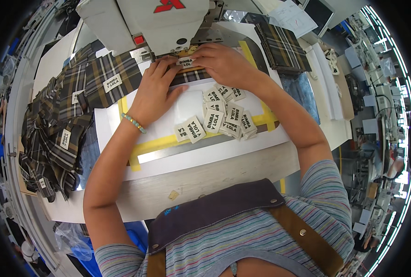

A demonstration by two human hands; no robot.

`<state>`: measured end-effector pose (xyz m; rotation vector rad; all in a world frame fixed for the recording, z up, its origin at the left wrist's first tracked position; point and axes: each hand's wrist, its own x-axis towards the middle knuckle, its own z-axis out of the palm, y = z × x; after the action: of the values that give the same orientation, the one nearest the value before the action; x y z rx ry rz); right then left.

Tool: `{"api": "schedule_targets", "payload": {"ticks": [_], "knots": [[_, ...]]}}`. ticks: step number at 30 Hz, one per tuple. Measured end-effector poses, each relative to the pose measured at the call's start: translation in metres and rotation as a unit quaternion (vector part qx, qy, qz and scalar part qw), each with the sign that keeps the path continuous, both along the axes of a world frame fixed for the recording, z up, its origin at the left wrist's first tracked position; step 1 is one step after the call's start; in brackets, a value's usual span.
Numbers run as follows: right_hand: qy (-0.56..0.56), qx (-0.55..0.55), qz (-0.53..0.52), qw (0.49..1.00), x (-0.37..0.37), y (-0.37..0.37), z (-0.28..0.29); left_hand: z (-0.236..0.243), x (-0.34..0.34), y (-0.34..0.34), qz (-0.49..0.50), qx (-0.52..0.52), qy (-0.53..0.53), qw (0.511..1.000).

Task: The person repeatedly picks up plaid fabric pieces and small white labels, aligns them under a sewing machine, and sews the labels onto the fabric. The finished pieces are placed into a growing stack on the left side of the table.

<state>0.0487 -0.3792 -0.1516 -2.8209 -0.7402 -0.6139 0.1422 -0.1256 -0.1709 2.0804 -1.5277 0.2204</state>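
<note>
Under the head of the white sewing machine [164,25], a white fabric label [185,62] lies between my hands. My left hand [152,92] rests at the label's left end, fingers bent and apart, thumb out over the white work sheet. My right hand [224,67] reaches over the label's right end, fingertips on it, partly hiding what is beneath. A loose pile of similar labels [221,115] lies below my hands on the sheet edged with yellow tape [159,143]. Plaid fabric [99,64] with labels on several pieces runs from the left up to the machine.
A heap of plaid pieces [53,157] hangs over the left of the table [233,161]. A neat plaid stack [284,46] sits at the back right beside papers [293,16]. Other workstations line both sides, with a person [28,249] at the far lower left.
</note>
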Motion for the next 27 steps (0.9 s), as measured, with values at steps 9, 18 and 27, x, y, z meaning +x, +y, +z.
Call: {"api": "schedule_targets", "payload": {"ticks": [9, 18, 27], "knots": [[0.010, 0.058, 0.001, 0.998, 0.006, 0.007, -0.021, 0.002, 0.002, 0.000, -0.002, 0.022, -0.037, 0.999], [0.008, 0.118, 0.015, 0.993, 0.004, 0.007, -0.020, 0.013, 0.010, -0.001, -0.029, 0.062, -0.018, 0.997], [0.024, 0.130, 0.037, 0.991, 0.009, 0.004, -0.029, 0.009, 0.027, 0.030, -0.004, 0.071, -0.053, 0.996]]}}
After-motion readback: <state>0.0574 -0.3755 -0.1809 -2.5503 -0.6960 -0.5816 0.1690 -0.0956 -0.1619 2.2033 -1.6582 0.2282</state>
